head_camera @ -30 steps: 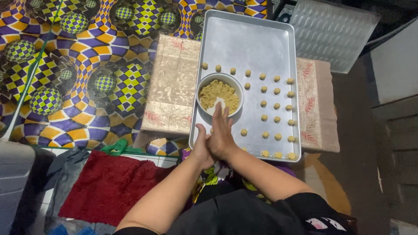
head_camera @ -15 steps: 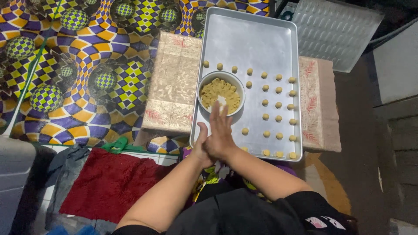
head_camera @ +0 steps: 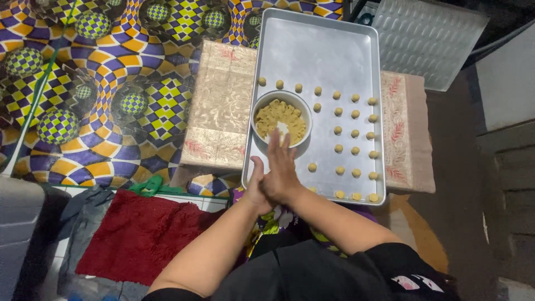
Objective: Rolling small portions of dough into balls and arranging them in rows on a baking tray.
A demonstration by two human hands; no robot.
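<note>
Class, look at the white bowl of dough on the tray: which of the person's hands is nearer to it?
Right. The right hand lies on top, its fingertips reaching the white bowl's near rim; the left hand is pressed beneath it, further back.

The pressed-together left hand (head_camera: 257, 187) and right hand (head_camera: 283, 170) hide whatever lies between their palms and cover the near rim of the bowl (head_camera: 280, 118), blurred fingertips included.

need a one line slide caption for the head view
Two hands pressed palm to palm over a metal tray of small dough balls and a bowl.
</note>
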